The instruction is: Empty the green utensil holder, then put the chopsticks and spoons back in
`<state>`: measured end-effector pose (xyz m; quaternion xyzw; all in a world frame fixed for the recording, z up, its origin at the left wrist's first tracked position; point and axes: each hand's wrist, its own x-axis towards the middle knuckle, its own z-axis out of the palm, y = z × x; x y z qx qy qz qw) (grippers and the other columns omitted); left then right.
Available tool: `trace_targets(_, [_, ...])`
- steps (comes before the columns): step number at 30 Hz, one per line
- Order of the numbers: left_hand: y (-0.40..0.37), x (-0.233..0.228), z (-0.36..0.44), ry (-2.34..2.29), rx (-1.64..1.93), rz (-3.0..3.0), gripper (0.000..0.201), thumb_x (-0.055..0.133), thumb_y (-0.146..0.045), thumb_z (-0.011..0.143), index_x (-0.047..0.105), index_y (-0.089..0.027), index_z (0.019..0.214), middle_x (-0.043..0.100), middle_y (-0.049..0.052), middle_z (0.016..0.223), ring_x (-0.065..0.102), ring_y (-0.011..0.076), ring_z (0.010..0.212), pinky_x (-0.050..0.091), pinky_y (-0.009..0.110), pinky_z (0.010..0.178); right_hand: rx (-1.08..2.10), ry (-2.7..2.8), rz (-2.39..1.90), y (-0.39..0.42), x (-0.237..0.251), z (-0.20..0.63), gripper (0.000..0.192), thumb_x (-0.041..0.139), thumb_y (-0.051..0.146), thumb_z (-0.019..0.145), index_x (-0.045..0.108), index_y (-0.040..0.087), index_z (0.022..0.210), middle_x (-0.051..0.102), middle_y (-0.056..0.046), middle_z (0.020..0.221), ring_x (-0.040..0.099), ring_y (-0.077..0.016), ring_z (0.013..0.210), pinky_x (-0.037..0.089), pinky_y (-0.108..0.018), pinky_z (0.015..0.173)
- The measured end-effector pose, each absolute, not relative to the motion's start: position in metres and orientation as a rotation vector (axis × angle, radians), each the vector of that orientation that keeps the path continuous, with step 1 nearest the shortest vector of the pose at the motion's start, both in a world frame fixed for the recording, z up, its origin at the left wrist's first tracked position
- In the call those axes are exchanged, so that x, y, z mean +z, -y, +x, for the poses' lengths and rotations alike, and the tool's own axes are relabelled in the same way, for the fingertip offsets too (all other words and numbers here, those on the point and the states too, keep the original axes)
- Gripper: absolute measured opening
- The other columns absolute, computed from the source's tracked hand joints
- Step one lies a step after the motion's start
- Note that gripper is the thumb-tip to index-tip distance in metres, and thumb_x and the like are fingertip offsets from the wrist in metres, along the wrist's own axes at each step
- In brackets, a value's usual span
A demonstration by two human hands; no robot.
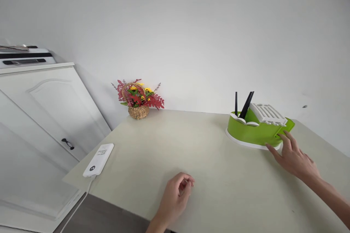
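A green and white utensil holder (253, 131) stands at the right of the table, with black handles (246, 105) rising from its left part. On top sits a slotted white rack (269, 114). My right hand (298, 160) reaches its right end, fingers apart, fingertips against or very near the green side panel and thumb near the white base. Whether the fingertips press on it, I cannot tell. Low in the middle, my left hand (175, 196) hovers over or rests on the tabletop. Its fingers are curled to the thumb, and nothing shows inside them.
A wicker basket of artificial flowers (138, 112) stands at the table's back left. Near the left edge lies a white power bank (98, 160) with a white cable (78, 207) running off the table. A white cabinet (46, 134) is on the left, and a wall (191, 43) is behind.
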<state>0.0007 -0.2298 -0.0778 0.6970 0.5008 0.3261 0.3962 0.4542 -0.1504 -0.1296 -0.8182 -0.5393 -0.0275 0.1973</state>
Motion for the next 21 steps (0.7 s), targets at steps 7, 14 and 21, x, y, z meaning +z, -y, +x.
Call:
trace_targets(7, [0.230, -0.078, 0.001, -1.283, 0.783, 1.782, 0.030, 0.049, -0.043, 0.103, 0.071, -0.023, 0.096, 0.072, 0.004, 0.090, 0.059, 0.0165, 0.075, 0.044, 0.026, 0.066, -0.090, 1.467, -2.288, 0.153, -0.129, 0.463, 0.081, 0.022, 0.073, 0.096, 0.025, 0.025, 0.161, 0.018, -0.007, 0.174, 0.062, -0.0395, 0.125, 0.047, -0.055, 0.105])
trace_targets(14, [0.230, -0.077, 0.001, -1.279, 0.806, 1.775, 0.030, 0.051, -0.042, 0.101, 0.072, -0.023, 0.093, 0.074, 0.005, 0.089, 0.060, 0.0170, 0.074, 0.044, 0.027, 0.063, -0.172, 1.501, -2.210, 0.145, -0.140, 0.479, 0.084, 0.023, 0.072, 0.098, 0.026, 0.018, 0.162, 0.019, -0.013, 0.174, 0.042, -0.0394, 0.147, 0.039, -0.054, 0.113])
trace_targets(21, [0.232, -0.079, -0.001, -1.255, 0.820, 1.780, 0.030, 0.051, -0.043, 0.101, 0.072, -0.022, 0.095, 0.075, 0.007, 0.091, 0.063, 0.0176, 0.075, 0.044, 0.027, 0.062, -0.130, 1.507, -2.170, 0.150, -0.150, 0.477, 0.091, 0.027, 0.072, 0.096, 0.007, 0.019, 0.167, 0.005, -0.015, 0.176, 0.034, -0.0407, 0.152, 0.043, -0.055, 0.111])
